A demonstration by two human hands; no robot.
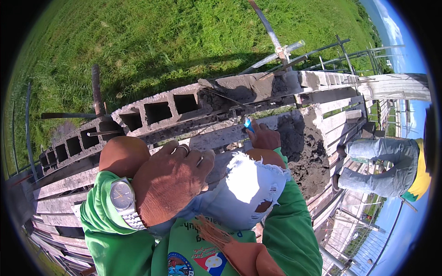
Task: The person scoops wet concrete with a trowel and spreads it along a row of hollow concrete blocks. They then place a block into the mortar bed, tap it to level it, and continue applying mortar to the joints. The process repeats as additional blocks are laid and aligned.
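My left hand (177, 177), with a ring and a wristwatch (123, 197), hangs loosely bent by my knee (125, 155). Its fingers are a little apart and nothing shows in them. Past my torn light jeans (251, 181), my right hand (266, 138) is closed around a small blue object (249, 125); the rest of it is hidden, so its kind is unclear. Ahead runs a row of hollow concrete blocks (159, 112) with open cores. Grey mortar (239, 87) fills and covers the stretch to their right. A mound of wet mortar (304, 149) lies on planks beside my right hand.
Wooden scaffold planks (64, 202) run beneath me, with gaps between them. Upright bars (96, 87) and scaffold poles (269, 30) rise along the wall. Grass (152, 41) lies below on the far side. Another person (386, 165) bends over at the right.
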